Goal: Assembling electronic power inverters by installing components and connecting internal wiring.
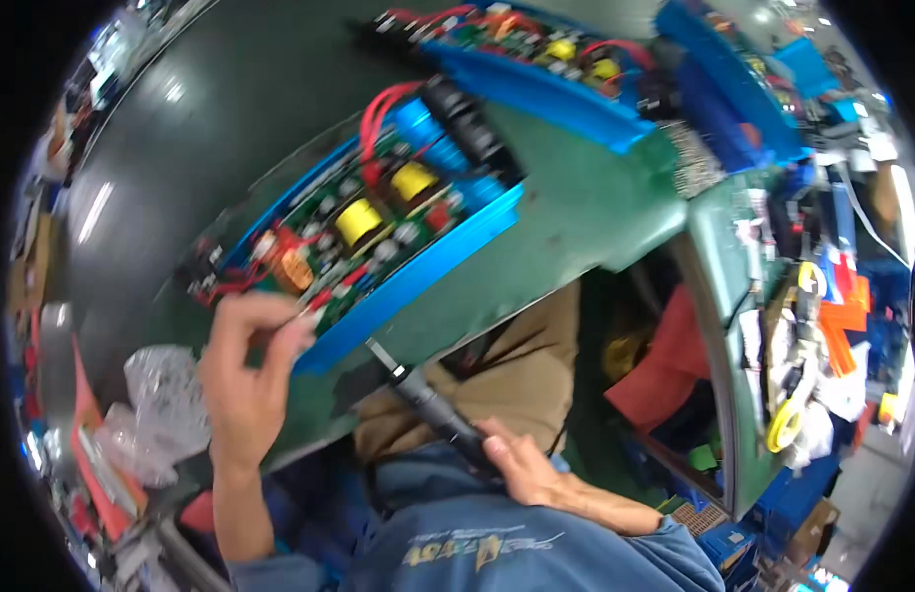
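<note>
Worktop (576, 212), green and shiny, is the biggest thing. On it, in front of the person, sits a long blue case (413, 281) full of little parts and red wires. Another blue case (536, 94) sits behind it. The left hand (245, 370) is at the long case's near left end, thumb and finger bent close; I cannot tell if they pinch anything. The right hand (522, 469) grips a black screwdriver (436, 410), its tip just beside the long case. Two yellow coils (359, 223) sit inside.
</note>
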Demonstrator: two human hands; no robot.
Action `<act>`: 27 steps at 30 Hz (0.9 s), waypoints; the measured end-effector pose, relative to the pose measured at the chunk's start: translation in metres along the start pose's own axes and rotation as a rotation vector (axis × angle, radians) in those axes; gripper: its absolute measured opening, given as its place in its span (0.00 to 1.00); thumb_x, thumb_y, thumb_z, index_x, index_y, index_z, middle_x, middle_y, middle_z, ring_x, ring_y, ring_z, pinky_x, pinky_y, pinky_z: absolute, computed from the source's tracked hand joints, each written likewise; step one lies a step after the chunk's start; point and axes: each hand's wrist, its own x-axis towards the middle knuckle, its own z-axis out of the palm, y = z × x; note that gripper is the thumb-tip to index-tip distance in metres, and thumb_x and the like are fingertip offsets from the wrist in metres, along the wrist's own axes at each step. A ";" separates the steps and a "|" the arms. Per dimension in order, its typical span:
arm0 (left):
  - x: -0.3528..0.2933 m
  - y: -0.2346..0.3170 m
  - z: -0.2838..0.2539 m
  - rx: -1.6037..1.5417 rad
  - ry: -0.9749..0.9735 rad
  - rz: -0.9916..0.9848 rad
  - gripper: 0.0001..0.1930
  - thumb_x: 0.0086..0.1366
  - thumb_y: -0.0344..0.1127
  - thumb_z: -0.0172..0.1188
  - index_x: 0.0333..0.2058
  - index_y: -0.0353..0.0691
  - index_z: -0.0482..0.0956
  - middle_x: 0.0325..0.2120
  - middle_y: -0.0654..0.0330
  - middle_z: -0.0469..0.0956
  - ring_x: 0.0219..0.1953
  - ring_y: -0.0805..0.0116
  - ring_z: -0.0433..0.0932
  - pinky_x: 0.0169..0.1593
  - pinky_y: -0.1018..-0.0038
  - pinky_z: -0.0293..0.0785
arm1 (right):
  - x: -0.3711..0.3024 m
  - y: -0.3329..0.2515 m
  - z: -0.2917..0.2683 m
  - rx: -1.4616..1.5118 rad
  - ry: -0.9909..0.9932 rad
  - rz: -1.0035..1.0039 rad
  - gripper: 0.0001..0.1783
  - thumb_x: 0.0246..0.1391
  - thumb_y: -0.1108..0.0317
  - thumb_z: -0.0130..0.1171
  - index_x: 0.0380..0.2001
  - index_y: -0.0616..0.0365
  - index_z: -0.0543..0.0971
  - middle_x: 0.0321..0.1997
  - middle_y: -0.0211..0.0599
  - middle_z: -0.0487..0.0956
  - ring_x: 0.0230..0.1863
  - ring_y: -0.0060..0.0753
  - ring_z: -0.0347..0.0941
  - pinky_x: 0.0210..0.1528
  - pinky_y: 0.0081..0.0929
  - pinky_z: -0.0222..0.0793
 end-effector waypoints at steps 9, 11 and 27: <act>0.009 0.008 0.002 0.228 -0.023 -0.150 0.07 0.59 0.24 0.71 0.38 0.33 0.87 0.32 0.61 0.86 0.33 0.79 0.81 0.40 0.81 0.75 | 0.009 -0.014 0.006 0.027 -0.060 -0.078 0.27 0.73 0.52 0.37 0.62 0.59 0.69 0.32 0.52 0.79 0.34 0.53 0.78 0.42 0.43 0.70; 0.007 0.012 0.002 0.283 -0.013 -0.251 0.06 0.62 0.26 0.68 0.38 0.32 0.86 0.32 0.61 0.86 0.34 0.79 0.81 0.40 0.82 0.75 | 0.012 -0.024 0.004 0.018 -0.076 -0.091 0.22 0.72 0.58 0.42 0.60 0.59 0.69 0.31 0.56 0.79 0.33 0.61 0.76 0.38 0.48 0.70; 0.002 -0.003 0.008 0.567 -0.094 -0.077 0.05 0.64 0.25 0.65 0.38 0.31 0.83 0.29 0.62 0.77 0.29 0.77 0.73 0.34 0.79 0.68 | 0.026 -0.016 0.015 0.079 -0.022 -0.243 0.26 0.74 0.54 0.36 0.62 0.61 0.69 0.20 0.43 0.69 0.21 0.45 0.70 0.30 0.39 0.64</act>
